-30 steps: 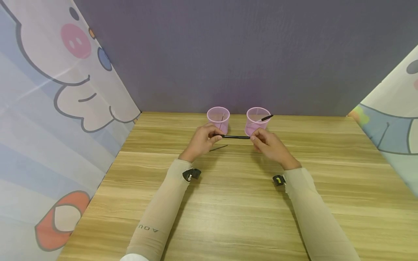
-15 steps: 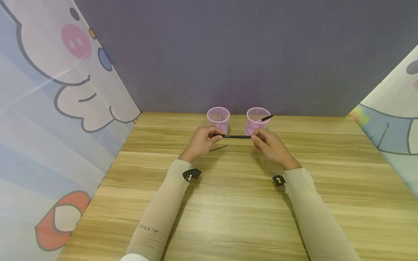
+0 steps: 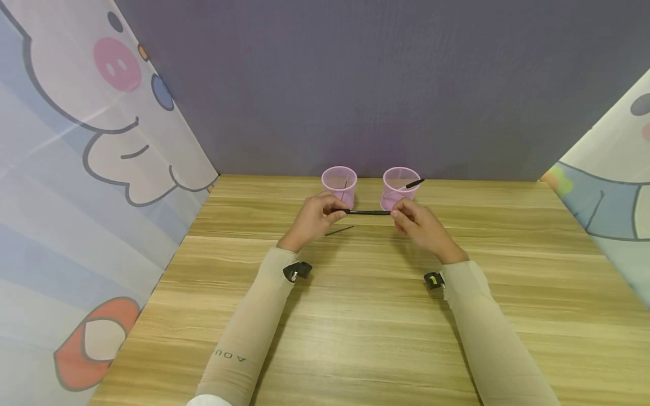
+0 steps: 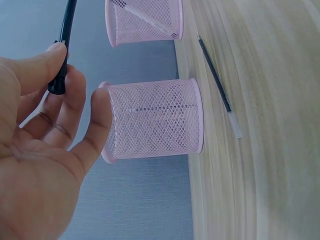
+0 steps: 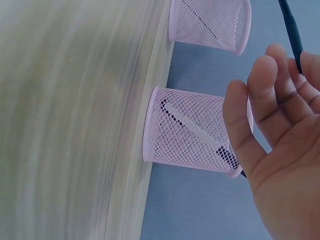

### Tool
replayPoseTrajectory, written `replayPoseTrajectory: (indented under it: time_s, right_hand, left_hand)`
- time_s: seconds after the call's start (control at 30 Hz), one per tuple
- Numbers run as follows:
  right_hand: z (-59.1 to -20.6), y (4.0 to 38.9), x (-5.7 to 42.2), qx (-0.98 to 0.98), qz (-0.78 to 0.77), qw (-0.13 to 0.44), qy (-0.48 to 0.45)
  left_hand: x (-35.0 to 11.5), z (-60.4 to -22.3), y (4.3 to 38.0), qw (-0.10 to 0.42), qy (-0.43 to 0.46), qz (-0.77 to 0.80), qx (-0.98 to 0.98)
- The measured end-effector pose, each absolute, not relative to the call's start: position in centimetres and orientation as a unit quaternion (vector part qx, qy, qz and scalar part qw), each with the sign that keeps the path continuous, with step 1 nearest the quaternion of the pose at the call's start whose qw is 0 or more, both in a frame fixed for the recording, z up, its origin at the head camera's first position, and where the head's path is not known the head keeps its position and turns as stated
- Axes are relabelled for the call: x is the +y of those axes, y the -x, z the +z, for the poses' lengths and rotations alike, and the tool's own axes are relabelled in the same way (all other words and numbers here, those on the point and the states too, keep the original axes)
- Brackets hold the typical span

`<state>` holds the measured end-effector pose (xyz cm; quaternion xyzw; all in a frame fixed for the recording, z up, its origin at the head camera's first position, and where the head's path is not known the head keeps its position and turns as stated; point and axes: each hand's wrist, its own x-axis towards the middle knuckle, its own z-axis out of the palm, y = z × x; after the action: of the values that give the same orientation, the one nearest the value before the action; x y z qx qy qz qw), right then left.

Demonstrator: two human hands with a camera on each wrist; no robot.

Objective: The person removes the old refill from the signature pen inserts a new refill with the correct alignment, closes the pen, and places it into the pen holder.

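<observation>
A black pen (image 3: 369, 212) is held level between both hands above the wooden table. My left hand (image 3: 315, 221) pinches its left end, where a clip shows in the left wrist view, between thumb and fingers. At the pen's tapered right end, my right hand (image 3: 420, 228) pinches the tip with thumb and forefinger. Below the left hand a pen refill (image 4: 215, 75), dark with a clear end, lies on the table. Just behind the hands stand two pink mesh pen holders, the left holder (image 4: 155, 135) and the right holder (image 5: 185, 155).
Inside the left holder leans a thin dark stick (image 3: 345, 185). A pen (image 3: 415, 184) with a black end and pale barrel slants out over the right holder's rim. The grey wall (image 3: 386, 84) rises behind the table (image 3: 355, 327); printed cartoon curtains (image 3: 61, 197) flank it.
</observation>
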<state>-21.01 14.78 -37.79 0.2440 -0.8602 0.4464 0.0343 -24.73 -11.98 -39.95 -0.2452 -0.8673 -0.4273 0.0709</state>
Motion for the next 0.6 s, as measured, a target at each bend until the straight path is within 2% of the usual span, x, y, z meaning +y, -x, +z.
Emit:
replayPoseTrajectory:
  time_s: [0.6]
  right_hand:
    - [-37.43,20.99,15.32,-0.856,0.464,0.021,-0.228]
  left_hand:
    - [-12.07,-39.64,24.68,0.062,0.242,-0.431,-0.867]
